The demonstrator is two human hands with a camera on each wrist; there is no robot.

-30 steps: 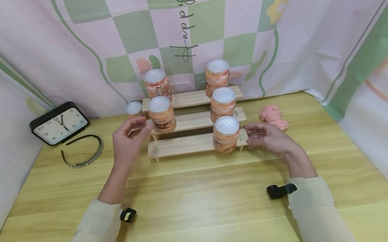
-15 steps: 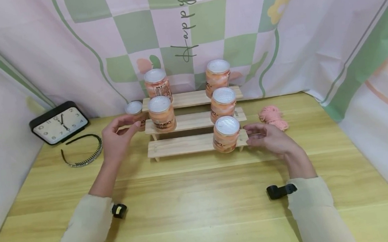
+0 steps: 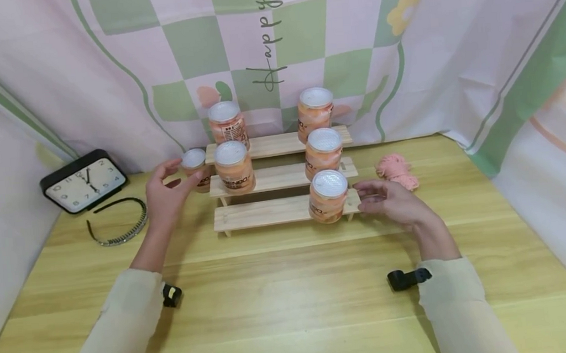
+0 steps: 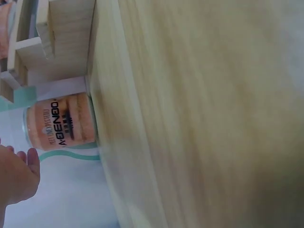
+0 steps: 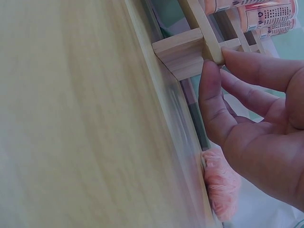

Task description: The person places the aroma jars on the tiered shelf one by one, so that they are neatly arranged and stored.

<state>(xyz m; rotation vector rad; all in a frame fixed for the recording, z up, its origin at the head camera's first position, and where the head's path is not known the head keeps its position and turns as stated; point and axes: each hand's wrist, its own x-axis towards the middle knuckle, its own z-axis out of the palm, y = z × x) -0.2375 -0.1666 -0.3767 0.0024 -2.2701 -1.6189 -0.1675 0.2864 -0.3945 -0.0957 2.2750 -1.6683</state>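
A three-tier wooden shelf (image 3: pixel 261 214) stands near the back of the table, bearing several peach-coloured cans with pale lids. My right hand (image 3: pixel 390 201) pinches the right end of its lowest board between thumb and fingers, as the right wrist view shows at the board (image 5: pixel 211 45). Left of the shelf, a similar can (image 3: pixel 194 160) stands upright on the table. My left hand (image 3: pixel 163 191) is beside that can, thumb and fingers spread apart. In the left wrist view a gap shows between the fingertips and the can (image 4: pixel 61 122).
At the left are a black-framed clock (image 3: pixel 86 181) and a dark headband (image 3: pixel 128 233). A pink yarn bundle (image 3: pixel 396 172) lies beyond my right hand. The patterned curtain (image 3: pixel 252 40) hangs close behind the shelf.
My left hand has moved left, away from the shelf's left end, and now stands by the can on the table. The right hand keeps its pinch on the lowest board.
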